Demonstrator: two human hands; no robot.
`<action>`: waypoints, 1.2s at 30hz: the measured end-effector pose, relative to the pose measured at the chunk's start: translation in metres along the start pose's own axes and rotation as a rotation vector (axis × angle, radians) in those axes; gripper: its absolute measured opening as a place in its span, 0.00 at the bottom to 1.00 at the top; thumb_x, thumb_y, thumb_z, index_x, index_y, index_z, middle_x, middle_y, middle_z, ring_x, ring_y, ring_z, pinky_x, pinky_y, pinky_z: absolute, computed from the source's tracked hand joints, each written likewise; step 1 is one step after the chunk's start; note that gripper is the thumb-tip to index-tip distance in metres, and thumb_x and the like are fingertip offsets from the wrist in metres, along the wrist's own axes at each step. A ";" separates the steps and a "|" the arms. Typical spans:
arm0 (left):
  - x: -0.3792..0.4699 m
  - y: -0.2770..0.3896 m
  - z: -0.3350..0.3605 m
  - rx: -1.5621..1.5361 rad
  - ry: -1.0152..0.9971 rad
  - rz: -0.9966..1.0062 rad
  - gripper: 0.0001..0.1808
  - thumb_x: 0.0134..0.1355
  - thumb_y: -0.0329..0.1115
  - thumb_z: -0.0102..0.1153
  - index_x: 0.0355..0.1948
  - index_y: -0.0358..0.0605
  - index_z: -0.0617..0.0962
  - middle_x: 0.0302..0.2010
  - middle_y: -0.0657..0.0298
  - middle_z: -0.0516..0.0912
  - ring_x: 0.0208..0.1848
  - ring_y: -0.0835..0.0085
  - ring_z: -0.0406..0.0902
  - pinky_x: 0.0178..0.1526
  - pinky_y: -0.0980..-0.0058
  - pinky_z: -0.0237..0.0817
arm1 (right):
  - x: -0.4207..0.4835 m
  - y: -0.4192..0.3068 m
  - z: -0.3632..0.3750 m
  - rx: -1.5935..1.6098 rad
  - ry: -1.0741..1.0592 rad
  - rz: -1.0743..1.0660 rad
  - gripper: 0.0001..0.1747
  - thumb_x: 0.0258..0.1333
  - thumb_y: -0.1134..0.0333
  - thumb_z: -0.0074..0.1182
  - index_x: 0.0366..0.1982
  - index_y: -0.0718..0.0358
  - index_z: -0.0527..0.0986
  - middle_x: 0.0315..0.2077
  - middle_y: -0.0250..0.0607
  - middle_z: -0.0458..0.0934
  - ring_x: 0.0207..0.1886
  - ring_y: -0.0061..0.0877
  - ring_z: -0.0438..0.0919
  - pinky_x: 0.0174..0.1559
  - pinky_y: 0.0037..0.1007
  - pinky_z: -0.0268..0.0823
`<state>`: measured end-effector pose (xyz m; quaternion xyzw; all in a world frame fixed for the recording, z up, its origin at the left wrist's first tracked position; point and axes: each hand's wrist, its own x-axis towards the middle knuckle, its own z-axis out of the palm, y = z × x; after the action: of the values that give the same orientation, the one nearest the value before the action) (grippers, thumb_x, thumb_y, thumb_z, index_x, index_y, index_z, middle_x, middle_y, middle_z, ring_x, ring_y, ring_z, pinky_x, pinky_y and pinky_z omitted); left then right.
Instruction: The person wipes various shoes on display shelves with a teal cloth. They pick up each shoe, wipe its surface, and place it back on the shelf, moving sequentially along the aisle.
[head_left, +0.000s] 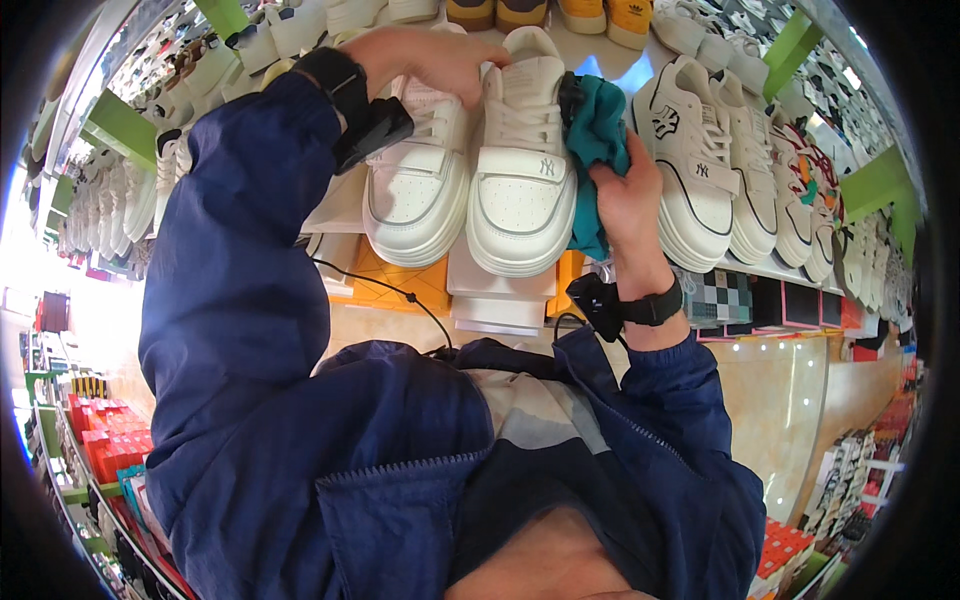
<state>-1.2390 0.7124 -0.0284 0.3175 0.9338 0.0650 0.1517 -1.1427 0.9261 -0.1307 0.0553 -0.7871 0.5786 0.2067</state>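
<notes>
My left hand (442, 64) reaches over one white sneaker (416, 187) and grips the collar of the white sneaker (521, 195) beside it, at its ankle opening. Both sneakers stand side by side, toes towards me, with laces and a strap across the front. In my right hand (634, 202) is a bunched teal cloth (598, 135), held against the right side of the gripped sneaker. A black device is strapped to each of my wrists.
More white sneakers (686, 172) stand to the right on the display shelf. Yellow shoes (628, 22) and brown shoes are behind. Green shelf supports (874, 184) rise at both sides. Shoe boxes (499, 311) are stacked below the shelf edge.
</notes>
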 end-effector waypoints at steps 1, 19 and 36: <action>0.002 0.000 0.000 -0.032 -0.009 0.006 0.35 0.38 0.30 0.58 0.53 0.40 0.68 0.47 0.51 0.73 0.47 0.65 0.71 0.48 0.73 0.61 | -0.001 -0.002 -0.002 0.006 0.013 0.021 0.25 0.40 0.77 0.47 0.48 0.69 0.67 0.36 0.51 0.76 0.41 0.35 0.76 0.44 0.27 0.65; -0.084 -0.014 -0.065 -0.056 0.385 0.042 0.27 0.34 0.26 0.59 0.42 0.39 0.75 0.35 0.56 0.79 0.35 0.67 0.75 0.39 0.73 0.66 | 0.116 0.004 0.015 -0.612 0.417 -0.400 0.18 0.37 0.73 0.47 0.36 0.69 0.70 0.26 0.59 0.75 0.33 0.51 0.73 0.33 0.44 0.66; -0.153 -0.029 -0.080 -0.177 0.308 -0.101 0.28 0.36 0.22 0.51 0.45 0.36 0.72 0.43 0.60 0.75 0.45 0.74 0.70 0.54 0.76 0.54 | 0.078 -0.014 0.082 -0.616 -0.990 -0.350 0.33 0.34 0.79 0.45 0.50 0.55 0.69 0.42 0.49 0.75 0.45 0.39 0.73 0.45 0.32 0.65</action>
<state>-1.1667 0.5934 0.0778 0.2421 0.9513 0.1871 0.0371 -1.2310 0.8567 -0.1082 0.3841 -0.9001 0.1874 -0.0851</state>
